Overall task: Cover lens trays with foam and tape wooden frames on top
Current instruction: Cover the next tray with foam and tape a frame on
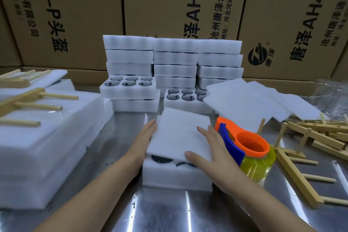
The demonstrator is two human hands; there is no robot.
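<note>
Left hand [148, 133] is pressed side-on against the left edge of the foam sheet [178, 132], fingers straight and together. The sheet sits on the tray [175, 177] right in front of me, but it's a bit skewed and too far back, so dark lenses peek out under its near edge. Right hand [211, 147] lies flat on the sheet's right side, fingers straight and spread. I reckon the sheet needs sliding toward me; both hands are already on it. Tape dispenser [252, 152] is just beside the right hand, and the frames [320, 133] are further right.
</note>
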